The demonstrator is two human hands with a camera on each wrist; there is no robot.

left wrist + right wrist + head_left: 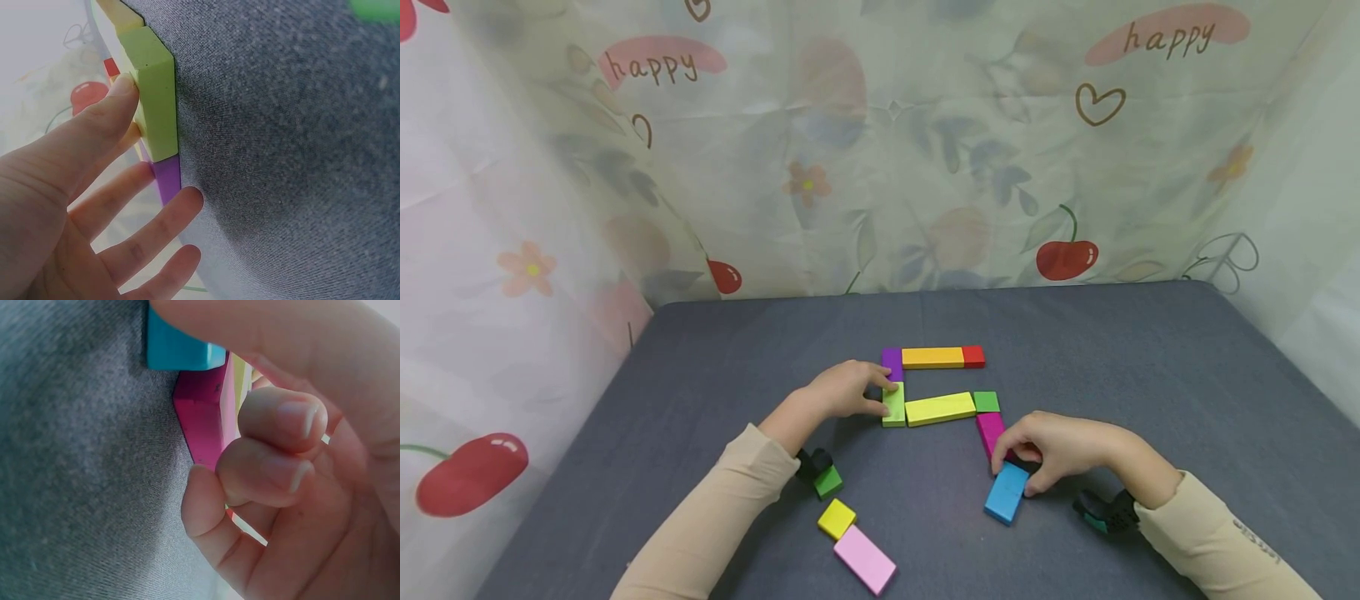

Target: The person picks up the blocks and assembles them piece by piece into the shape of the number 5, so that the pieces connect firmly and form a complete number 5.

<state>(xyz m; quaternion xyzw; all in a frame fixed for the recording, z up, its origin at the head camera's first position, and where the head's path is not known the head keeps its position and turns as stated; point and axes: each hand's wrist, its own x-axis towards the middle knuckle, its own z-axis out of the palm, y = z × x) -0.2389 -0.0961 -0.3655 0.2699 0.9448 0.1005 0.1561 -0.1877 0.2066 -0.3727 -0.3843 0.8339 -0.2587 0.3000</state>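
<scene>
Pinching blue block (1006, 495) at magenta block (990, 428)'s near end, long axes skewed: right hand (1062, 447). Left hand (841, 390), spread, touches lime block (895, 417).

The light green, wooden-looking rectangular block (156, 103) is showing a smooth, matt painted face. The blue, wooden-looking rectangular block (181, 345) is catching a sheen along one edge, and the magenta, wooden-looking rectangular block (203, 412) is bearing small dark marks on its smooth paint. The dark grey cloth cover (294, 156) is showing a rough, matt weave; the pale printed cloth curtain (891, 175) is looking smooth, lightly creased.
</scene>
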